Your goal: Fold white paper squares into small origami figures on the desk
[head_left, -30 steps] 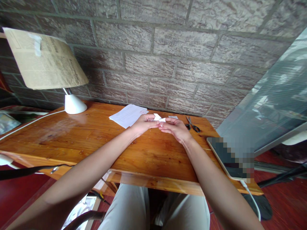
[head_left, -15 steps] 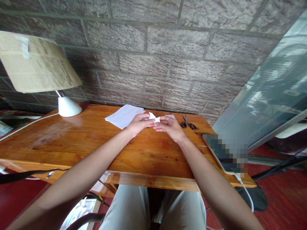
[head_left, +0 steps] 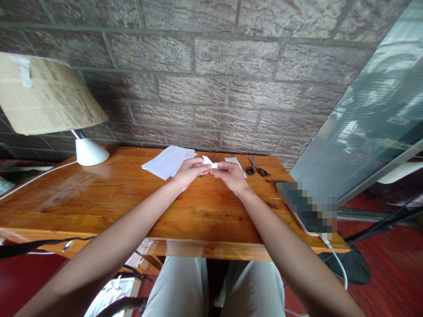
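Two pale trouser legs (head_left: 178,286) up close, tucked under the near edge of the desk (head_left: 201,215), and both bare forearms reach in over the wood! Off to the right, near the corner, lies the tablet (head_left: 302,215), its screen blurred out, with a white cable (head_left: 340,264) running from its near end and dropping over the edge. Now to the middle, and here's the action: the left hand (head_left: 190,172) has thumb and fingers clamped on the paper (head_left: 214,166), a small white folded piece, one corner poking up between the hands. The right hand (head_left: 229,176) pinches it from the other side, thumb and fingers together on it, the fingertips partly hidden. So the paper sits between the two hands, over the far half of the desk; whether it touches the wood, I cannot tell! Just beyond, the sheets (head_left: 165,162) lie to the left, a slip (head_left: 232,160) peeks out behind the right hand, and the scissors (head_left: 254,166) rest beside it, blades slightly parted, pointing towards the brick wall (head_left: 211,92)
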Action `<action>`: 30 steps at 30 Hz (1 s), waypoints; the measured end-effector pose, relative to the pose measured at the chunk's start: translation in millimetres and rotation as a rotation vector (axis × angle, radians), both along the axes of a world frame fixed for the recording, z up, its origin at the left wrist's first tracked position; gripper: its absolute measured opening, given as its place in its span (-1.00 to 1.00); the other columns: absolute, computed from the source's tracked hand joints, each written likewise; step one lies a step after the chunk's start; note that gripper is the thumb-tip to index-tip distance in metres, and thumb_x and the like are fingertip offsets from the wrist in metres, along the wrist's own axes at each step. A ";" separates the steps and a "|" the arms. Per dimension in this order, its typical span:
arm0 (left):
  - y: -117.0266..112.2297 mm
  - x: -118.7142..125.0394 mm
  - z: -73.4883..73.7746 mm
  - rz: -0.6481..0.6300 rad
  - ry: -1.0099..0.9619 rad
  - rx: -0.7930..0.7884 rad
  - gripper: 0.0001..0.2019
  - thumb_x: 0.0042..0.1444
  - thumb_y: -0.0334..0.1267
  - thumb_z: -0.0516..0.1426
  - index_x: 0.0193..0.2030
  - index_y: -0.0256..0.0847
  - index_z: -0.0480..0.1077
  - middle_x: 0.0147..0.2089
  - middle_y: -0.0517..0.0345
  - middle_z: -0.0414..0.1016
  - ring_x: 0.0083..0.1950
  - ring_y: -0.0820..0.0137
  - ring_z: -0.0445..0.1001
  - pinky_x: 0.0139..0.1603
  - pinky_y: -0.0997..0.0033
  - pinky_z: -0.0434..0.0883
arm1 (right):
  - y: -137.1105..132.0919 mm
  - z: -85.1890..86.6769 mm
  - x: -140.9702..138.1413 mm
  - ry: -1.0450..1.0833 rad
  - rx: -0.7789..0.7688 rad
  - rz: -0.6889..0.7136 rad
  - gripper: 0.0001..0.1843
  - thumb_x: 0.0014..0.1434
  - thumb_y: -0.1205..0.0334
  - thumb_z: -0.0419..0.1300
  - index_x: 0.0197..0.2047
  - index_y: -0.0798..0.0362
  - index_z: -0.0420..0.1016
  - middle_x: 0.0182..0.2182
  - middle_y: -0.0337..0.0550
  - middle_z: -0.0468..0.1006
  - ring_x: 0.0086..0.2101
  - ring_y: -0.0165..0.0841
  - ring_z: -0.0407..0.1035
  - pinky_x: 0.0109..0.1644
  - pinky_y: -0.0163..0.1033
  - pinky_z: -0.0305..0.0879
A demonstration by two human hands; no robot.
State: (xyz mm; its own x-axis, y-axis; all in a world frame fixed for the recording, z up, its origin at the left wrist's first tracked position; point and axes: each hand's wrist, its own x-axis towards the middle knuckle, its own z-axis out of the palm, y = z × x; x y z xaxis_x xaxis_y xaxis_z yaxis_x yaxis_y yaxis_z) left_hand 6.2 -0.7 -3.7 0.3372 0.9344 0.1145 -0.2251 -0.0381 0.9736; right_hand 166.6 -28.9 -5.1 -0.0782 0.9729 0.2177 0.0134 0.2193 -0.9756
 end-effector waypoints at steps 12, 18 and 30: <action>0.5 -2.0 0.6 -0.035 0.081 0.107 -0.65 -0.14 -0.06 0.37 -0.33 -0.31 0.53 -0.35 0.06 0.57 -0.32 0.42 0.50 -0.21 0.40 0.41 | 0.7 -1.1 -3.0 0.088 -0.030 -0.002 -0.59 -0.22 0.20 0.44 -0.26 0.08 0.47 -0.53 -0.27 0.58 -0.49 -0.44 0.43 -0.34 -0.32 0.35; 4.4 -2.6 2.0 -0.026 0.069 0.122 -0.61 -0.13 0.03 0.35 -0.38 -0.31 0.54 -0.41 0.11 0.54 -0.36 0.43 0.47 -0.21 0.39 0.41 | 2.5 -4.3 -5.6 0.024 0.093 -0.015 -0.54 -0.10 0.09 0.41 -0.16 0.06 0.41 -0.46 -0.23 0.60 -0.42 -0.37 0.48 -0.24 -0.24 0.37; 5.5 5.0 -6.2 -0.002 -0.175 0.049 -0.69 -0.12 -0.08 0.37 -0.37 -0.31 0.53 -0.38 0.15 0.53 -0.35 0.49 0.45 -0.24 0.45 0.36 | -1.9 -0.7 -11.7 0.005 0.214 -0.066 -0.48 -0.04 0.01 0.37 -0.06 0.03 0.37 -0.52 -0.32 0.51 -0.48 -0.40 0.38 -0.30 -0.25 0.32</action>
State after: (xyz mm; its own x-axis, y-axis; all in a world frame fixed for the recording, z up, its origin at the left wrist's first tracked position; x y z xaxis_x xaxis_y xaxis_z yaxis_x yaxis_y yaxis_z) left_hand 11.2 4.8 -9.9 0.3101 0.9256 0.2171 -0.3908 -0.0840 0.9166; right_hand 154.9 -30.8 -5.8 -0.0140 0.9076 0.4197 0.0297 0.4199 -0.9071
